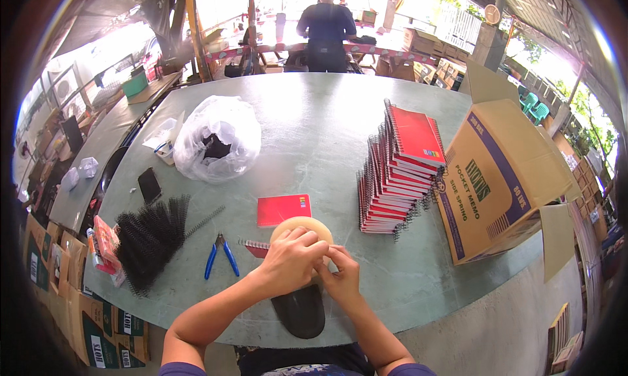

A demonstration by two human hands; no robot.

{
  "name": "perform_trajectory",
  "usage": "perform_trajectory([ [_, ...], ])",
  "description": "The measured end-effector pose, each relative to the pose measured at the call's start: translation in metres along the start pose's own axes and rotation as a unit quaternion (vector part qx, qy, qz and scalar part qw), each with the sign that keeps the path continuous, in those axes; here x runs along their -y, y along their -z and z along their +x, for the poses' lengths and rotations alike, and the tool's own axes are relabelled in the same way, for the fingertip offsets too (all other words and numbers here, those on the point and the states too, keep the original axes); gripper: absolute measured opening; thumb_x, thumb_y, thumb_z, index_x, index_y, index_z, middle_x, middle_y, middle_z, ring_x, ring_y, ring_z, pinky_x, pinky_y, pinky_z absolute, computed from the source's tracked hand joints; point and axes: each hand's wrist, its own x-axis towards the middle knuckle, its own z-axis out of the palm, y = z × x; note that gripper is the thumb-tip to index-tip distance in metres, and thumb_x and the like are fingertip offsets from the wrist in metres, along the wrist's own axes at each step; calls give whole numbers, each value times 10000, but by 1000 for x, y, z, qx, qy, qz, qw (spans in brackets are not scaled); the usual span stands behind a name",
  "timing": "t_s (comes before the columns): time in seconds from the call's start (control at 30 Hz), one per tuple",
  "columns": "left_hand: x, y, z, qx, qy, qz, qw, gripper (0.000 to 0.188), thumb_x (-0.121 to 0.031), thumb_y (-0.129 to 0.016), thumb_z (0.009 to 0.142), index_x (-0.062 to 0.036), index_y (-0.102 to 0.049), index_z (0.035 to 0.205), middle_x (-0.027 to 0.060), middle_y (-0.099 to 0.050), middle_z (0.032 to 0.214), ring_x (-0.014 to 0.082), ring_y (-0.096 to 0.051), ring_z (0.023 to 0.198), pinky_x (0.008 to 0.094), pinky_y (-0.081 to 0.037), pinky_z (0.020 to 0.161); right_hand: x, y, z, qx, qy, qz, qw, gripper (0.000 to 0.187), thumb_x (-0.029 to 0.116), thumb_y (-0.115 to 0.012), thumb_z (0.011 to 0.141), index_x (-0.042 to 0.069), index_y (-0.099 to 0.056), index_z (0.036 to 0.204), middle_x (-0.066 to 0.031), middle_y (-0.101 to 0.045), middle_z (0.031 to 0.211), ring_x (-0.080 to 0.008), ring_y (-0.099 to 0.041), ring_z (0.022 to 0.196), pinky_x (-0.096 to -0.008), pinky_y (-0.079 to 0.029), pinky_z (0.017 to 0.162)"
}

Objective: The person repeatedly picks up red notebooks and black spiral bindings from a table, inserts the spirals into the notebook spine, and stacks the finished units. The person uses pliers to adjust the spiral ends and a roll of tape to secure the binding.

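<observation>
A wide tan roll of tape [307,223] is in front of me, and my left hand [292,258] is closed over its near side. My right hand [341,276] is pinched at the roll's near right edge; whatever lies between its fingertips is too small to make out. Beneath my hands, a red spiral notebook [255,248] is mostly hidden. Just beyond lies a red notebook cover [275,211]. A black rounded object [301,314] sits on the table nearer to me. Blue-handled pliers [221,257] lie open to the left.
Black spiral coils [154,239] are piled on the left near a black phone-like slab [149,184]. A plastic bag [219,140] stands farther back. To the right rise stacked red spiral notebooks [399,180] and an open cardboard box [497,180]. A person [326,33] stands beyond the table.
</observation>
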Motion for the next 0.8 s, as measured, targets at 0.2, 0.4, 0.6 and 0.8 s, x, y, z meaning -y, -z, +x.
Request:
perform_trajectory([
  [0.2, 2, 19, -7, 26, 73, 7, 997, 406, -266, -744, 690, -54, -539, 969, 108, -558, 925, 301, -555, 882, 405, -442, 756, 4, 12, 1, 115, -200, 112, 967, 202, 42, -659, 799, 8, -661, 999, -87, -699, 855, -115, -648, 763, -262, -502, 685],
  [0.4, 13, 58, -33, -162, 215, -69, 961, 729, -378, -745, 737, -46, -408, 1292, 129, -554, 1190, 229, -549, 1076, 359, -441, 878, 15, 29, 20, 29, -250, 288, 924, 282, 37, -644, 839, -10, -580, 1110, -69, -672, 808, -82, -602, 696, -208, -473, 602],
  [0.6, 11, 13, -46, -160, 266, -594, 742, 407, -196, -556, 930, -33, -447, 1287, 64, -560, 1201, 151, -542, 1066, 329, -449, 901, 27, 43, 32, 17, -179, 271, 945, 455, 95, -643, 859, 8, -465, 1268, -100, -616, 1043, -132, -593, 900, -257, -482, 762],
  [0.8, -57, 81, 101, -336, -23, -195, 921, 305, 18, -467, 900, 40, -536, 1197, 143, -597, 1180, 198, -569, 1087, 300, -425, 937, 67, 148, 87, -193, 49, 53, 979, 597, 306, -605, 895, 4, -379, 1358, -141, -408, 1388, -229, -398, 1280, -356, -362, 1015],
])
